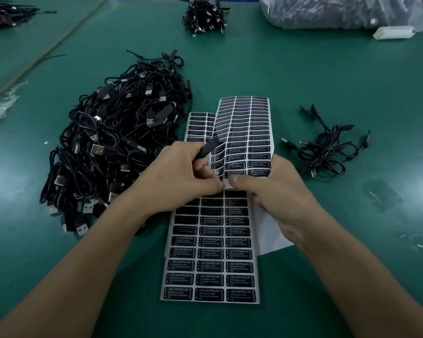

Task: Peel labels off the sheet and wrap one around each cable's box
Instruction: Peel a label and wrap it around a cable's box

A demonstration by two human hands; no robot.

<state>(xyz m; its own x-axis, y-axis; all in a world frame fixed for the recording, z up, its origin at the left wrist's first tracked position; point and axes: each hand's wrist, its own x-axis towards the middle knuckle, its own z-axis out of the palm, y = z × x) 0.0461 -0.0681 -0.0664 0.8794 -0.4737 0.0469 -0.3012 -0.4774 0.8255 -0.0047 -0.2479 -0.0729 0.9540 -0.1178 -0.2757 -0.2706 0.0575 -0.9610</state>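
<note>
A sheet of black "LED CONTROLLER" labels point(247, 132) is lifted above the green table, its near end held up. My right hand point(276, 189) grips that sheet's lower edge, thumb on top. My left hand point(181, 174) holds a cable's small black box point(206, 148) in curled fingers, and its thumb and forefinger pinch at the sheet's near left corner beside my right thumb. A second label sheet point(210, 254) lies flat under my hands. A big heap of black USB cables point(112, 147) lies to the left.
A small bundle of cables point(327, 147) lies to the right. Another cable heap point(205, 15) sits at the far centre, a clear plastic bag of cables point(340, 11) at the far right with a white object point(393, 32) beside it. More cables point(3, 15) at far left.
</note>
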